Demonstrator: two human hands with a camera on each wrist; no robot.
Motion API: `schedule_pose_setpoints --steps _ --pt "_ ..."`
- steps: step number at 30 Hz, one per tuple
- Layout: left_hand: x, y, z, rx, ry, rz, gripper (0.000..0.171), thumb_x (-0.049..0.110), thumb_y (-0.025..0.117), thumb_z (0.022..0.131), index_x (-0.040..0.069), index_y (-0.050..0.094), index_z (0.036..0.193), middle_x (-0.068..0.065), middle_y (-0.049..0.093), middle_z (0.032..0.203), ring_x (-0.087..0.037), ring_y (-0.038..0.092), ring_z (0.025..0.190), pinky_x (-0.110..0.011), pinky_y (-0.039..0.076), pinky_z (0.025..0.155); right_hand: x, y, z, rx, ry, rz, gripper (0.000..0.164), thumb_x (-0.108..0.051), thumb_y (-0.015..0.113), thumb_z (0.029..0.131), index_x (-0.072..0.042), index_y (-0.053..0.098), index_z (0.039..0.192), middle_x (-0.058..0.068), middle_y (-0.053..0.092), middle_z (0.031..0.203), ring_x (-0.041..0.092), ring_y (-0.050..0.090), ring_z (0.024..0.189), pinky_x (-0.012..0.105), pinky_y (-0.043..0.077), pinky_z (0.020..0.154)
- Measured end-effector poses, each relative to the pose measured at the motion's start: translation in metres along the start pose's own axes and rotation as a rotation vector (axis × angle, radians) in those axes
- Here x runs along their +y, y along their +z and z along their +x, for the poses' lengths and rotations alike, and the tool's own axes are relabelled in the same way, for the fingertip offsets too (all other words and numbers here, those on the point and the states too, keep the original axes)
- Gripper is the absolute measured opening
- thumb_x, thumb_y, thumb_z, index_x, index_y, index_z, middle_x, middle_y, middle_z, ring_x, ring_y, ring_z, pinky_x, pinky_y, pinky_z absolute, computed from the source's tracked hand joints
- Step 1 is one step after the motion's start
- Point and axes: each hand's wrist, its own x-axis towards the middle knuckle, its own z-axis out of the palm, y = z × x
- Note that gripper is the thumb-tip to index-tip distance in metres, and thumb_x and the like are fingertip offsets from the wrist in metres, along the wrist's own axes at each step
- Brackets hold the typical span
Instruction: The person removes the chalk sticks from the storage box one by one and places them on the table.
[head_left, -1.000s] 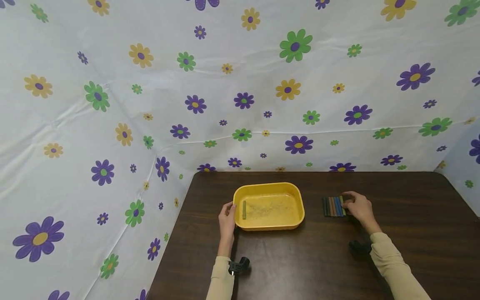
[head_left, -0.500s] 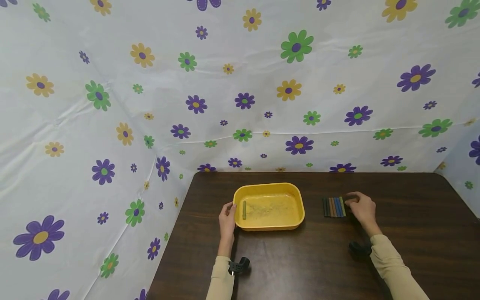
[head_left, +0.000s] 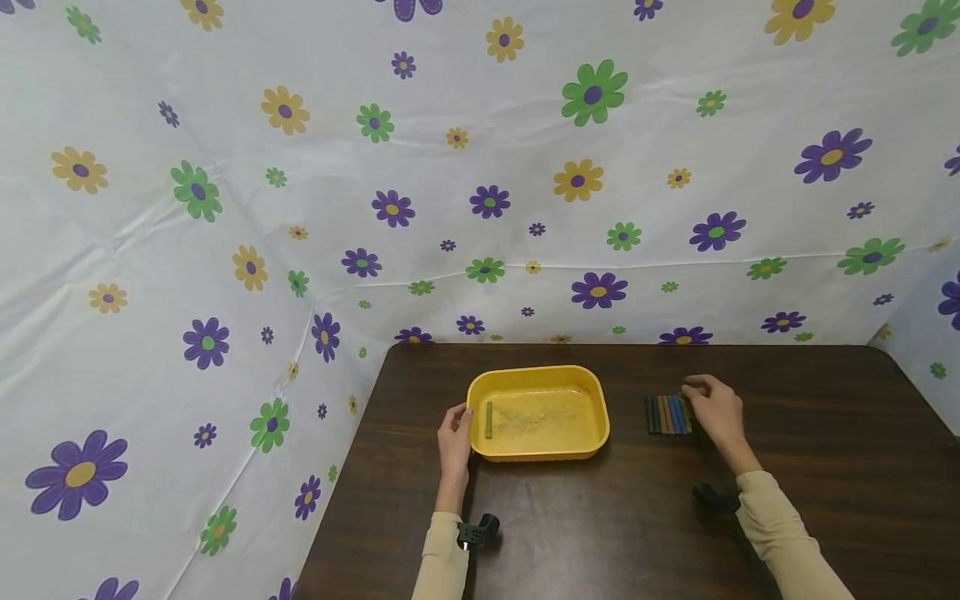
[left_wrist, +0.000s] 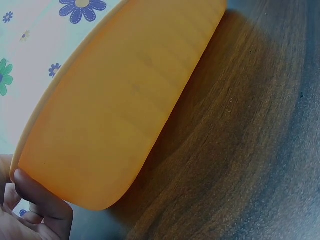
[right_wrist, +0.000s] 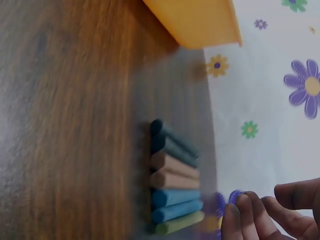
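My left hand [head_left: 453, 439] pinches the left rim of a shallow yellow tray [head_left: 538, 455], thumb on one side and fingers on the other, as the left wrist view shows. A single green chalk stick [head_left: 489, 420] lies inside near the tray's left end. Right of the tray, several chalk sticks lie side by side in a row: dark green [right_wrist: 172, 151], tan [right_wrist: 175, 180], blue [right_wrist: 176, 212] and light green [right_wrist: 180, 223] at the right end. My right hand [head_left: 716, 410] hovers by that end, thumb and fingers apart, holding nothing.
All of this is on a dark wooden table [head_left: 570, 533]. White flower-print cloth [head_left: 450, 167] stands behind it and along both sides. Black wrist cameras sit on both wrists, the left one [head_left: 480, 531] close over the tabletop.
My right hand let go of the light green chalk stick and drew back right, then shifted up and left over the row's end. Left hand and tray stayed put.
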Motion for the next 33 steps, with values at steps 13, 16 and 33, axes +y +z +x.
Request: schedule_pose_setpoints --steps 13,16,33 --pt "0.002 0.0 -0.001 -0.008 0.002 -0.013 0.029 0.021 0.06 0.107 0.003 0.067 0.129 -0.021 0.059 0.088 -0.01 0.043 0.051 -0.021 0.037 0.047 -0.03 0.0 -0.005 -0.031 -0.179 -0.028 0.035 -0.019 0.055 0.108 0.009 0.063 0.128 0.027 0.069 0.099 0.023 0.052 0.064 0.036 0.04 0.058" --pt "0.002 0.0 -0.001 -0.006 0.007 -0.012 0.029 0.021 0.06 0.107 0.003 0.067 0.129 -0.022 0.058 0.088 -0.01 0.042 0.051 -0.021 0.037 0.047 -0.035 -0.001 -0.006 -0.036 -0.202 -0.027 0.034 -0.018 0.056 0.108 0.009 0.064 0.127 0.025 0.069 0.096 0.022 0.05 0.061 0.035 0.039 0.055" --pt "0.004 0.003 -0.001 0.049 0.041 0.068 0.028 0.02 0.061 0.106 0.0 0.069 0.125 -0.023 0.058 0.085 -0.015 0.048 0.058 -0.026 0.04 0.052 -0.051 0.005 -0.01 -0.082 -0.229 -0.001 0.035 -0.02 0.056 0.108 0.008 0.063 0.129 0.023 0.069 0.098 0.038 0.065 0.078 0.036 0.047 0.064"
